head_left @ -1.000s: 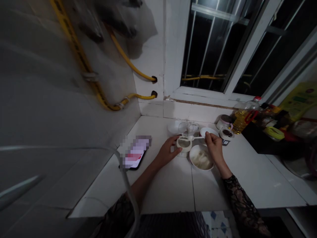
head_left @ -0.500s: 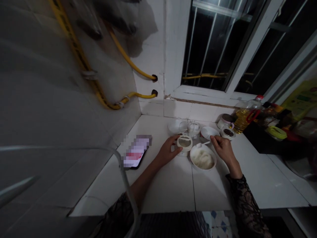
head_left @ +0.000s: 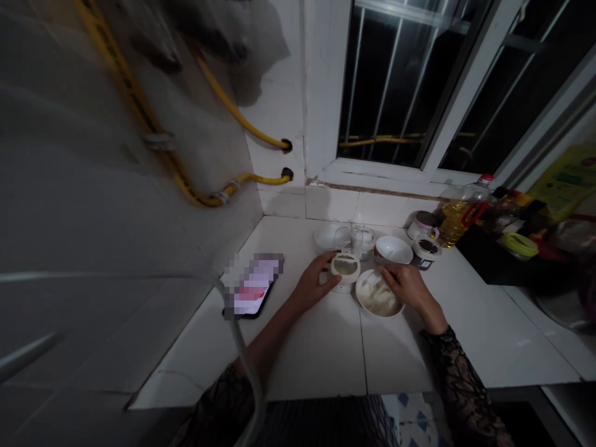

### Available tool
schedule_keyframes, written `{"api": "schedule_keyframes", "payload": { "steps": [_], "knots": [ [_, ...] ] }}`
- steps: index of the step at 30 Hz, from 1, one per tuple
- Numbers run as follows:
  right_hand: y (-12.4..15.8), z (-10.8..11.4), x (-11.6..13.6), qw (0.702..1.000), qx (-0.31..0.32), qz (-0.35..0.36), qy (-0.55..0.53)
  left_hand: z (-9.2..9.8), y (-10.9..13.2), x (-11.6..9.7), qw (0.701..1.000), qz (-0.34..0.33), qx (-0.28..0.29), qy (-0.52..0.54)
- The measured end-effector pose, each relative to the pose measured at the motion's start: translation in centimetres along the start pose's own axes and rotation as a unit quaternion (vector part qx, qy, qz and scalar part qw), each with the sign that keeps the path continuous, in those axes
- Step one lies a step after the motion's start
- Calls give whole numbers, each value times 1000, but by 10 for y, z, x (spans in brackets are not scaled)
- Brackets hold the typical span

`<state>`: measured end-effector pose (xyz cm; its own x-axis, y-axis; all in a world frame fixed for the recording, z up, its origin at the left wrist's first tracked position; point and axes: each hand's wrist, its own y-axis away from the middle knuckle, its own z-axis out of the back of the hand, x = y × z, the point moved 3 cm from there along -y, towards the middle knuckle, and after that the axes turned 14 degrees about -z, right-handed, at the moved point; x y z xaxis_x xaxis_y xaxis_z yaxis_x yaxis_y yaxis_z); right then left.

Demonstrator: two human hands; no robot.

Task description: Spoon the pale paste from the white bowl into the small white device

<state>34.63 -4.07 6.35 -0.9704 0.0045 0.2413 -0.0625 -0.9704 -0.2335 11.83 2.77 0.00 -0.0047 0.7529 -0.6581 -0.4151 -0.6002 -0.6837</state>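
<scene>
My left hand [head_left: 319, 279] is closed around the side of a small white jar [head_left: 345, 287], which stands on the counter. Its top looks greyish and partly see-through. Just right of it, a white bowl [head_left: 358, 297] holds a pale, whitish, powdery or mushy mass [head_left: 379, 297]. Over the bowl's far right rim, the fingers of my right hand [head_left: 412, 290] pinch a white spoon, mostly hidden now by the fingers. Behind stand a second white bowl [head_left: 393, 249] and a clear container [head_left: 363, 241].
On the left lies a lit phone [head_left: 255, 288]. Farther right stand a dark-topped jar [head_left: 426, 250], a lidded pot [head_left: 423, 225], an oil bottle [head_left: 459, 217] and a black box [head_left: 488, 261]. A pale cable [head_left: 244, 366] hangs close in front; yellow pipes [head_left: 181, 180] run along the wall.
My right hand has moved left and slightly down with the spoon, from the bowl's right side to over its rim. My left hand stays on the jar.
</scene>
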Motion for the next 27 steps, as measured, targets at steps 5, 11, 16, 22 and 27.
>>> {"api": "schedule_keyframes", "payload": {
  "steps": [5, 11, 16, 22, 27],
  "knots": [
    [2, -4, 5, 997, 19, 12, -78, 0, -1, -2, 1000, -3, -1, 4],
    [0, -3, -3, 977, 25, -57, -206, 1, -1, -2, 1000, -1, 2, 1],
    [-5, 0, -21, 951, 26, -125, -281, 1, 0, -1, 1000, 6, 2, 3],
    [-8, -4, -27, 940, 25, -161, -300, 1, -1, -2, 1000, 4, 4, 0],
    [-10, -6, -31, 925, 42, -182, -330, 1, -1, -2, 1000, 5, 0, 4]
  ]
}}
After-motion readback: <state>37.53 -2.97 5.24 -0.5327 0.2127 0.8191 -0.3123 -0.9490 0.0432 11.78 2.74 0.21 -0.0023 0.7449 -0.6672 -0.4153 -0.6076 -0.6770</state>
